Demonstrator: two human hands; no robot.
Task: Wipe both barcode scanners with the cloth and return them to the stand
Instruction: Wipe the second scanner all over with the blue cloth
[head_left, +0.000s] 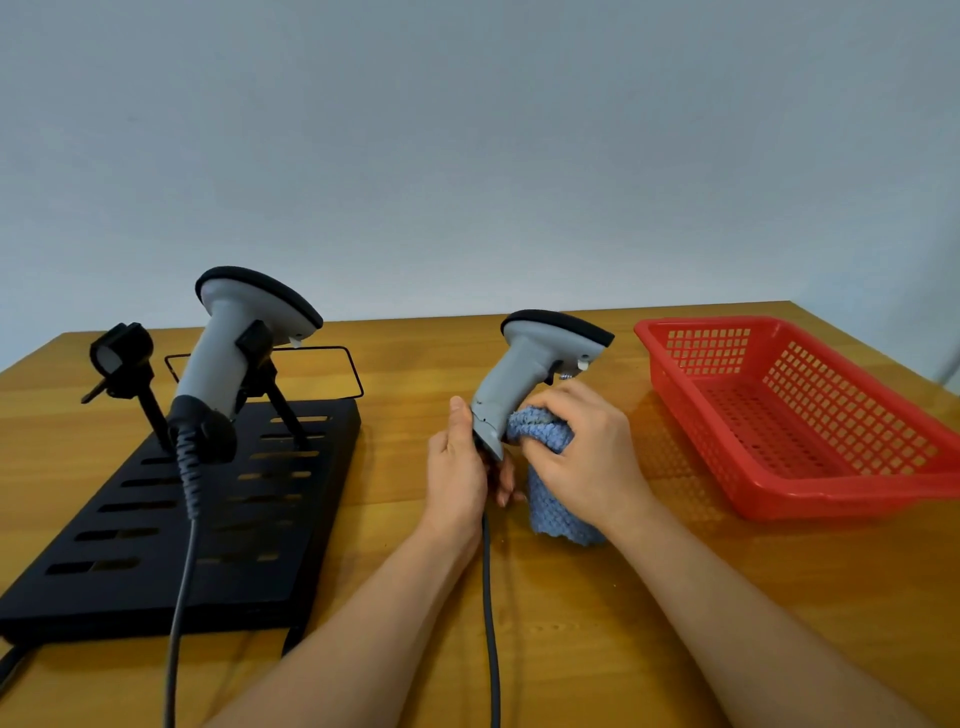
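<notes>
Wiping the scanner (524, 374) handle mid-frame: my left hand (457, 473) grips its base, my right hand (576, 447) clutches the cloth (550, 467); next I'd dock it on the stand (156, 519), lower left.

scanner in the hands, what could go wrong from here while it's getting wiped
1. The left hand grips only the bottom of the scanner, so pressure from the cloth in the right hand could twist it loose.
2. Its cable trails across the table between the arms; a forearm might snag it.
3. The other scanner leans in the stand; carrying the wiped one to the empty holder may bump it.
</notes>
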